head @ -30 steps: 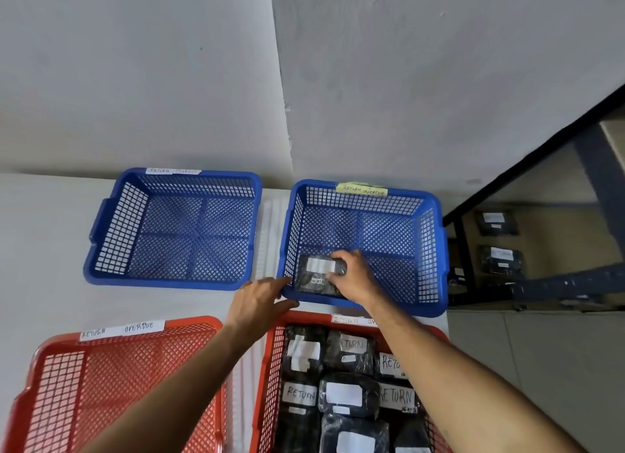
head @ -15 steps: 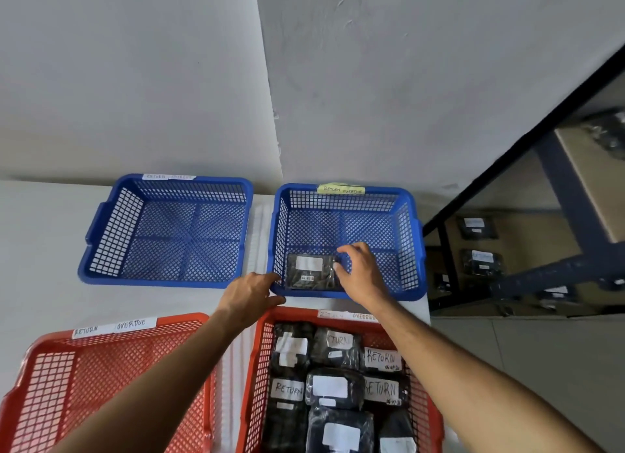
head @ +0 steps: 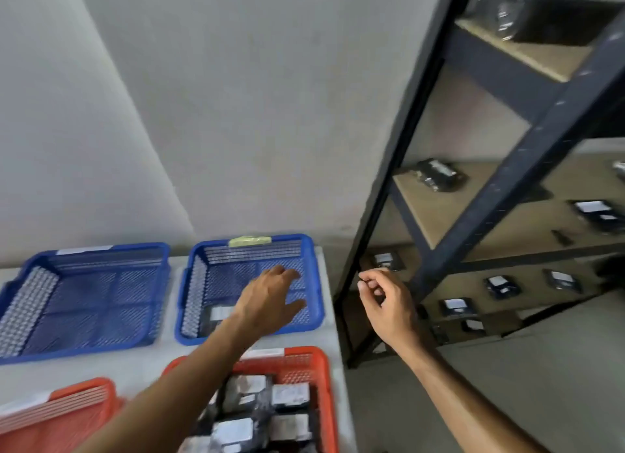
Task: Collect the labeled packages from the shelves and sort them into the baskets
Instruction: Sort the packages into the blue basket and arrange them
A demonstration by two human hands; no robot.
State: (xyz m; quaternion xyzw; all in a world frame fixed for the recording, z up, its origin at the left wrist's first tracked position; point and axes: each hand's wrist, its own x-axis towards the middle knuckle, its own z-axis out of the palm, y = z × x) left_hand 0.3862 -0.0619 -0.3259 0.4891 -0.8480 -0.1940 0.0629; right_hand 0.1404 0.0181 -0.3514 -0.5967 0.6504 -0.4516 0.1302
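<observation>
One black package with a white label point(head: 216, 315) lies in the near left corner of the right blue basket point(head: 313, 276). My left hand point(head: 270, 303) hovers over that basket with fingers spread, holding nothing. My right hand point(head: 385, 303) is in the air right of the table, in front of the dark metal shelf rack point(head: 507, 168), fingers loosely curled and empty. Several black labelled packages point(head: 456, 307) sit on the lower shelves. The near right red basket point(head: 324, 395) holds several labelled packages point(head: 287, 396).
An empty blue basket point(head: 20, 303) sits at the far left of the white table point(head: 165, 358); a second red basket point(head: 84, 415) is at the near left. Grey walls stand behind. More packages point(head: 436, 175) lie on the middle and top shelves. Floor lies right of the table.
My right hand let go of the package in the blue basket and swung right toward the shelves. My left hand left the basket rim and moved over the basket. The view turned right.
</observation>
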